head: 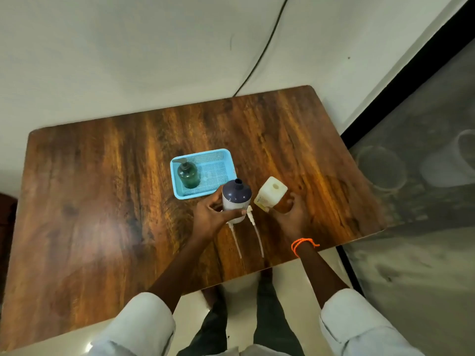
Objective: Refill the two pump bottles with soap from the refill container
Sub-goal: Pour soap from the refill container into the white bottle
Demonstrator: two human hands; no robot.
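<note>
My left hand (209,214) grips the white bottle (236,201), its dark neck open, while my right hand (291,214) holds the tilted refill container (270,195) just beside it. Two pump tubes (257,233) lie on the table (102,201) below; the green pump bottle (189,174) stands in the blue basket (223,154).

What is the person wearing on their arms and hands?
Both arms have pale, whitish sleeves rolled up near the elbows. The right hand has an orange string bracelet tied around its wrist. The left hand wears nothing: no gloves, rings or watch show.
</note>
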